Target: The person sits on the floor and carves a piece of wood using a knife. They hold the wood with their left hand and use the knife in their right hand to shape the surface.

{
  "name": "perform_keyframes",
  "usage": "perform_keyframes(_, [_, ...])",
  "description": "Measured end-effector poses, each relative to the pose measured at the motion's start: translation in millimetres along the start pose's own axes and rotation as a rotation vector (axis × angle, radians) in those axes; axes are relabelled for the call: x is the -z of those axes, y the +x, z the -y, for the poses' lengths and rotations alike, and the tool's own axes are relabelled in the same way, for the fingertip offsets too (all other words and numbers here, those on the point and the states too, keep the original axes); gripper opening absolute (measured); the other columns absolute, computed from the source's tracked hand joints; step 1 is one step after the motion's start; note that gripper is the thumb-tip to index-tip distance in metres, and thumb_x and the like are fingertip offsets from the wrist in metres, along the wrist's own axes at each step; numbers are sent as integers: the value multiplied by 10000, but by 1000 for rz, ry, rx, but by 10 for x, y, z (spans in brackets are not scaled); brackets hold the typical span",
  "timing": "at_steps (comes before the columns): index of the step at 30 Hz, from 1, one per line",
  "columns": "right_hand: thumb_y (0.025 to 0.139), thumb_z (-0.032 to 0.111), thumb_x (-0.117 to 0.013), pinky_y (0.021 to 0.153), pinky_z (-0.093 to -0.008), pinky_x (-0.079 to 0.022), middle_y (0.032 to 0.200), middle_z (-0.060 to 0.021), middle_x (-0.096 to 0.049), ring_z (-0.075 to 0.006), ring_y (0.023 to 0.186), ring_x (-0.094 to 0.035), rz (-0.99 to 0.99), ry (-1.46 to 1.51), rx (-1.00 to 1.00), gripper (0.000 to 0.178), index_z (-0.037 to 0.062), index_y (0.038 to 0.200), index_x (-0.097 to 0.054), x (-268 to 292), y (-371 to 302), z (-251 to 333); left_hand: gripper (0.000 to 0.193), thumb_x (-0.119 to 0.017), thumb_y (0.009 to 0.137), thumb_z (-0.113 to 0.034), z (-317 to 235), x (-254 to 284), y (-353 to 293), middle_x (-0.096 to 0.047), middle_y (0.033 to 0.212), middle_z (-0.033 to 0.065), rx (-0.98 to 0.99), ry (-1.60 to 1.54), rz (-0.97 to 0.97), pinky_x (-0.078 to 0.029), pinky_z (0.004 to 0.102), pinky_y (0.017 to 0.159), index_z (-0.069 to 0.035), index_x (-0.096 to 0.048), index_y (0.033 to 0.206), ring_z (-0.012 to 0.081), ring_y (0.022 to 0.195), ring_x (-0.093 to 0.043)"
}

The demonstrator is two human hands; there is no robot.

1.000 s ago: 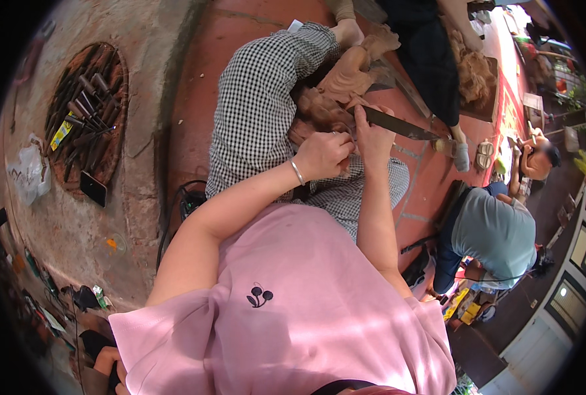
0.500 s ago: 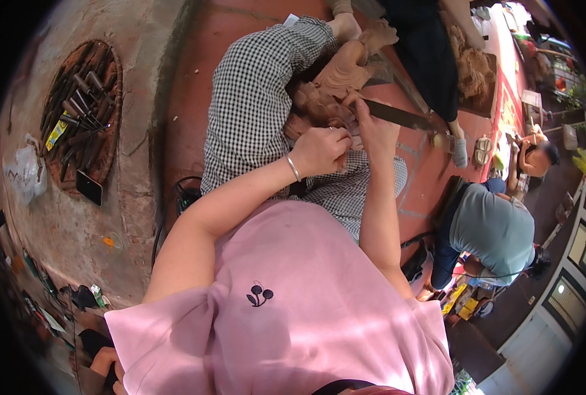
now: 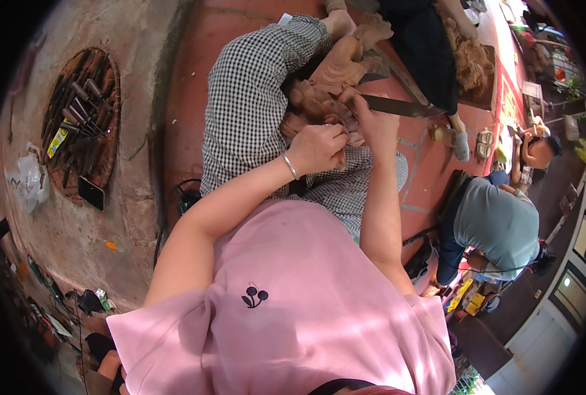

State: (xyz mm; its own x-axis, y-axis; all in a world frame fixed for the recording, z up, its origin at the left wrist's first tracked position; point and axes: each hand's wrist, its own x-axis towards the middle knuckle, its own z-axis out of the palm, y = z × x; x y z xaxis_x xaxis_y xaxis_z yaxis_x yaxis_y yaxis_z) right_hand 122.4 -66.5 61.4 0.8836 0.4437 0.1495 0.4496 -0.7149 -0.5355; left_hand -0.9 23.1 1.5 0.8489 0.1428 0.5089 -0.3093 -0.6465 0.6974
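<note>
A reddish-brown carved wooden figure lies slanted between my legs in checked trousers. My left hand, with a silver bangle at the wrist, rests at the near end of the carving. Its fingers are curled closed, and what lies inside them is hidden. Close by on the right, my right hand is raised with bent fingers pinching the end of a long, dark, flat blade-like strip. The strip points out to the right, and its held end is partly covered by the fingers.
On the ledge at left, a round basket holds several chisels, with a phone at its rim and a plastic bag beside it. A person in dark trousers is beyond, near another carving. Another person bends over at right.
The dark strip has swung to lie flatter, its far end now higher and farther right. My right hand has turned slightly with it. My left hand stays closed beside the carving.
</note>
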Motion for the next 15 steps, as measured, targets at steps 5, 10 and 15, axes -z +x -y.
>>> perform_keyframes(5, [854, 208, -694, 758, -369, -549, 895, -177, -721, -294, 815, -713, 205, 471, -329, 232, 10, 971, -731, 170, 85, -304, 171, -685, 705, -93, 22, -51, -23, -664, 908, 43, -7, -7, 11, -564, 338, 614, -55, -660, 870, 224, 740, -673])
perform_keyframes(10, [874, 338, -655, 748, -399, -531, 871, -184, -705, -384, 855, -672, 129, 0, -74, 290, 85, 995, -730, 29, 101, 30, 163, -673, 720, -84, -23, -8, -8, -664, 909, 40, 8, -20, 18, -561, 337, 612, -55, -661, 881, 226, 728, -672])
perform_keyframes(15, [844, 299, -685, 755, -392, -535, 891, -115, -733, -316, 822, -699, 292, 371, -38, 267, 69, 970, -733, 50, 231, -574, 165, -673, 715, -75, -26, 4, 17, -663, 917, 40, 4, -24, -1, -559, 335, 614, -56, -664, 878, 231, 716, -669])
